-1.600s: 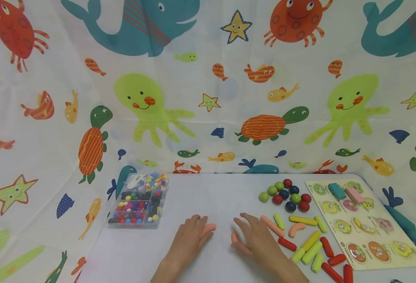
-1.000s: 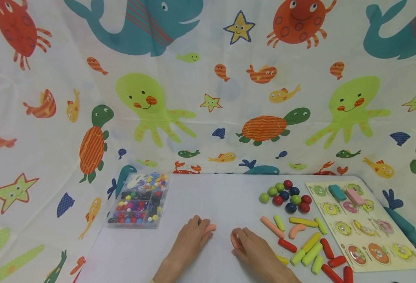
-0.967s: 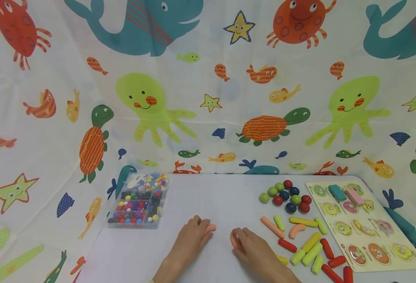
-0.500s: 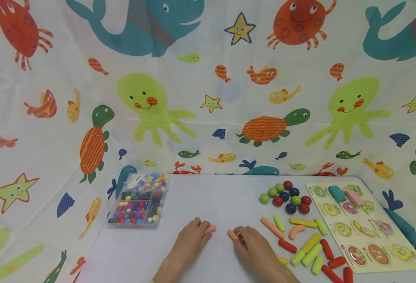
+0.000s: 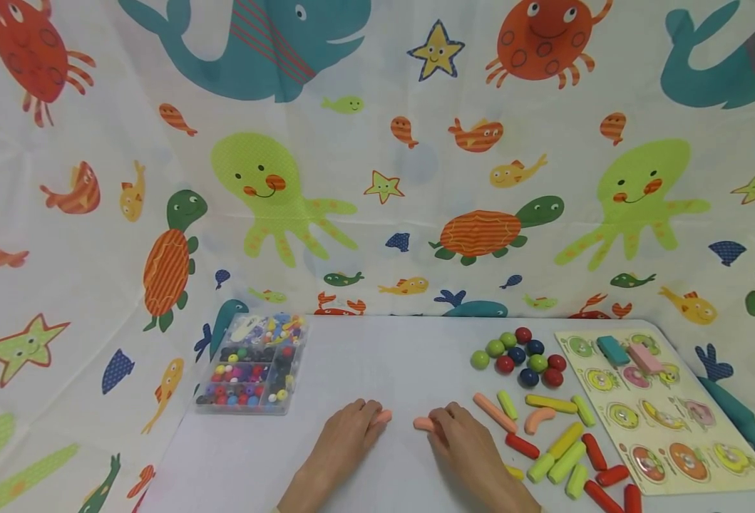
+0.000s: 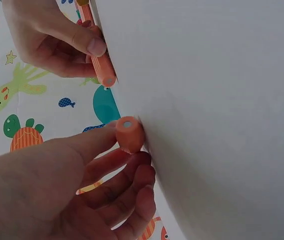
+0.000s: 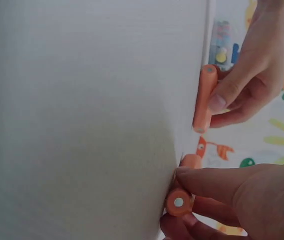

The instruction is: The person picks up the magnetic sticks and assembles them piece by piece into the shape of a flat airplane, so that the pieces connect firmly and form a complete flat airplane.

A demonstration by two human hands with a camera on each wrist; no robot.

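At the near edge of the white table (image 5: 377, 349), the left hand (image 5: 345, 445) is curling its fingers and thumb around a short orange cylindrical stick (image 5: 382, 417), pinning it against the tabletop with only its round end showing past the fingertips. Just beside it, the right hand (image 5: 463, 445) is gripping a second orange cylindrical stick (image 5: 423, 424) in the same way, thumb lying along its side; the 2 stick ends are pointing toward each other with a small gap between them, not touching. To the right of that hand, a loose scatter of coloured sticks (image 5: 560, 449) in red, yellow, light green and orange is lying on the table. Farther back, a cluster of round wooden balls (image 5: 521, 354) in green, red and dark blue is sitting close together. To their right, a pale yellow wooden peg puzzle board (image 5: 656, 420) is lying flat, carrying a teal block (image 5: 612, 350) and a pink block (image 5: 644, 356) at its far end. Far left, a clear plastic compartment box of mixed beads (image 5: 252, 365) is resting near the sea-creature printed curtain (image 5: 377, 157).
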